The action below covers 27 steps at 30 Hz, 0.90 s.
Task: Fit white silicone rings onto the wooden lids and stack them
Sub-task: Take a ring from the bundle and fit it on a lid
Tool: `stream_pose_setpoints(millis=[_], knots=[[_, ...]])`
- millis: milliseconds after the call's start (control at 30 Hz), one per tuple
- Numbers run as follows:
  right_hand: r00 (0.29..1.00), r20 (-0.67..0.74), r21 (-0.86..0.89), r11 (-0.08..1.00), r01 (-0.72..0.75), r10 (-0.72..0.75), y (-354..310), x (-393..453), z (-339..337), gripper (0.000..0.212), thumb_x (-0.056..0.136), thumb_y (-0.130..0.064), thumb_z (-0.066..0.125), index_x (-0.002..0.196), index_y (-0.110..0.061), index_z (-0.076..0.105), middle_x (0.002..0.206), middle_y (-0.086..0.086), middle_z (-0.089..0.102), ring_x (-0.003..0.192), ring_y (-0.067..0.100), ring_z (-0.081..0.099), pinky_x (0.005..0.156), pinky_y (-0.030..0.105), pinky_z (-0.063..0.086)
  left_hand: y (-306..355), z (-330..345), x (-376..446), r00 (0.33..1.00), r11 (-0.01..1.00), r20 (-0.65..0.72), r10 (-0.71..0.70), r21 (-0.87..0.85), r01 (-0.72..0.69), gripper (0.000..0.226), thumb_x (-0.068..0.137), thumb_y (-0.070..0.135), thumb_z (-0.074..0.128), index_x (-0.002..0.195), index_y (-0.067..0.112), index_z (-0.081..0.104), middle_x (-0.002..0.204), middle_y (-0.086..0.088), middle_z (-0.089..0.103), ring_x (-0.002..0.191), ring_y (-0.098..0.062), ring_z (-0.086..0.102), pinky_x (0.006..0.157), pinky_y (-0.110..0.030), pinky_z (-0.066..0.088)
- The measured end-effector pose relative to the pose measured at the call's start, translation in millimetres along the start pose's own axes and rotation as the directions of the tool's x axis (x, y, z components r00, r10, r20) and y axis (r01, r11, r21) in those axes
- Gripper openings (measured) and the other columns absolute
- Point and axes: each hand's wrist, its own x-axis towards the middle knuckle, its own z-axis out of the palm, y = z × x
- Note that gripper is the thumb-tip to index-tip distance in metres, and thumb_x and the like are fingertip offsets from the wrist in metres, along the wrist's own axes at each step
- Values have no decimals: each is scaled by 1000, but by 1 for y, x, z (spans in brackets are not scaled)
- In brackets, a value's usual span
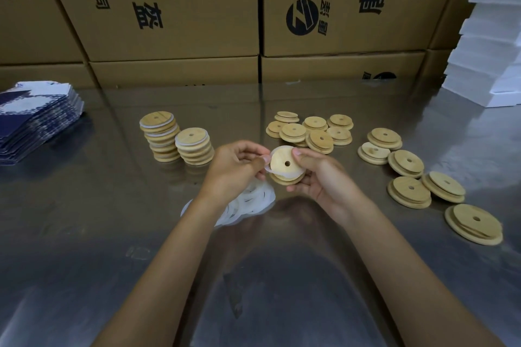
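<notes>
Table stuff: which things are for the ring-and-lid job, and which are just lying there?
For the job: held lid, white ring, spare rings, loose lids, finished stacks.
Just lying there: cardboard boxes, blue packets, white foam blocks.

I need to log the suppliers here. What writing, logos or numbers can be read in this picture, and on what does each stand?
"头盔" and "限公司": left-centre cardboard box, printed sideways.
"彭"-like characters beside a round black logo with an ® mark: right cardboard box; the large characters are cut off, uncertain.
Small line at that box's top right: too blurred to read.
Far-left box: cut off, unreadable.
Blue-and-white printed packs: pattern only.
Wooden lids: no text.
</notes>
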Motion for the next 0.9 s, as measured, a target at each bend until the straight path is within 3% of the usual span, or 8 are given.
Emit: stream_pose_setpoints(millis=[167, 300, 400, 500, 600, 733, 900], knots=[[997, 10, -20, 997, 72, -72, 6, 0, 5, 24, 102, -21, 57, 120, -9, 68, 108, 10, 75, 97, 20, 72, 74, 30, 59, -3, 5, -1, 998, 998, -59, -23, -61, 20, 8, 85, 4, 72, 92, 5, 69, 79, -6, 70, 62, -8, 66, 63, -19, 56], [991, -12, 27, 991, 131, -131, 9, 1, 10, 25, 102, -22, 57, 123, -10, 64, 112, 9, 73, 104, 21, 70, 85, 32, 58, -4, 10, -2, 993, 992, -68, -94, -93, 87, 13, 84, 6, 73, 95, 4, 66, 85, -8, 68, 63, -13, 65, 70, -28, 58], [991, -14, 61, 990, 130, -130, 9, 0, 13, 28, 101, -21, 58, 125, -8, 63, 115, 9, 71, 107, 22, 68, 95, 37, 54, -3, 14, -3, 989, 982, -83, -125, -155, 111, 9, 88, 5, 68, 95, 5, 63, 92, -14, 71, 73, -20, 70, 68, -27, 60], [992, -32, 42, 992, 120, -119, 8, -1, 16, 26, 98, -16, 61, 122, -6, 65, 109, 10, 72, 103, 24, 68, 87, 36, 55, -3, 15, -3, 985, 976, -115, -128, -189, 105, 6, 90, 3, 64, 90, 8, 62, 94, -15, 72, 76, -23, 71, 67, -27, 61], [984, -102, -82, 987, 137, -145, 4, -4, 16, 22, 93, -10, 66, 114, -7, 68, 99, 6, 75, 90, 18, 69, 72, 26, 55, -6, 13, -2, 989, 999, -148, 4, -37, -10, 12, 90, 5, 65, 84, 15, 65, 87, -6, 72, 79, -20, 70, 71, -29, 60], [981, -67, -278, 948, 156, -181, 7, -5, 18, 20, 94, -13, 68, 113, -7, 72, 108, 15, 74, 94, 18, 67, 84, 32, 52, -6, 16, -5, 983, 973, -99, 155, 185, -135, 11, 87, 14, 67, 81, 22, 69, 78, 7, 72, 76, -8, 67, 70, -25, 54], [977, -52, -281, 942, 183, -206, 7, -6, 16, 16, 96, -8, 64, 110, -10, 72, 98, 6, 76, 89, 13, 68, 80, 30, 54, -3, 11, -2, 995, 996, -101, 15, 94, -6, 5, 87, 12, 70, 83, 13, 72, 83, -7, 74, 83, -24, 71, 80, -38, 57]])
